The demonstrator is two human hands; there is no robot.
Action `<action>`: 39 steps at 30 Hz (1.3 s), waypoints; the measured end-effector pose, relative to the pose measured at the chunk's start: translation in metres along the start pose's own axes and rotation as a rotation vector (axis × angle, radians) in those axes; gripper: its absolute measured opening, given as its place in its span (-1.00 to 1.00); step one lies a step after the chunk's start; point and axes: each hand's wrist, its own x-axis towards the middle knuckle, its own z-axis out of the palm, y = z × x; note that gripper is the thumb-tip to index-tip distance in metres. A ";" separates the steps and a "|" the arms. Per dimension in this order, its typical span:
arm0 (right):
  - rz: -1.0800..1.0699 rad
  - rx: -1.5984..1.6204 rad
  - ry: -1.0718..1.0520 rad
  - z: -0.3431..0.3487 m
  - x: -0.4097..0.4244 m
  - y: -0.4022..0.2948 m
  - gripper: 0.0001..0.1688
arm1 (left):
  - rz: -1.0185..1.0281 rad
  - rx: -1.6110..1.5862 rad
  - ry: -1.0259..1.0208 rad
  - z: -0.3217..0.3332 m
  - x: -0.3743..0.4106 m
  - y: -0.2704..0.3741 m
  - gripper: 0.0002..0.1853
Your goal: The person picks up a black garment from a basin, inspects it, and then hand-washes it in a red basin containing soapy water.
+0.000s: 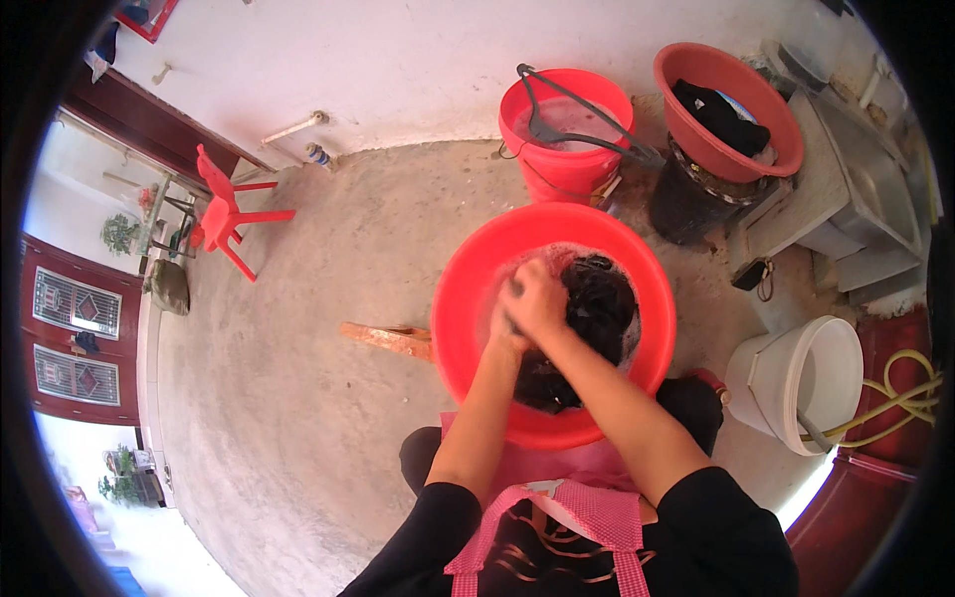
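Note:
A red plastic basin [466, 261] stands in front of me, partly filled with sudsy water. Black wet cloth [600, 302] lies bunched in its right half and reaches down to the near side. My right hand [543, 298] is pressed against my left hand [507, 328] over the left-centre of the basin, both slightly blurred. Dark bits of the cloth show between them, and the fingers are curled around it. Most of my left hand's fingers are hidden behind the right hand.
Beyond the basin stands a red bucket [556, 168] of sudsy water with a dark hanger-like tool [548, 134] across it. A reddish basin [716, 160] holding dark cloth rests on a black bucket [683, 198]. At right are a white bucket [761, 380] and yellow hose [895, 388]; left, a red chair [220, 213].

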 end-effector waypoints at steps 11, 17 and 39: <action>0.017 0.097 0.025 0.003 -0.015 0.006 -0.77 | -0.134 0.112 0.434 0.047 -0.027 0.011 -0.58; -0.228 -0.296 -0.006 -0.063 0.048 0.034 -0.72 | 0.087 0.587 0.278 0.083 -0.047 0.063 -0.50; 0.349 -0.359 -1.248 -0.113 -0.005 0.029 -0.44 | 0.358 2.067 -0.300 0.058 -0.040 0.019 -0.65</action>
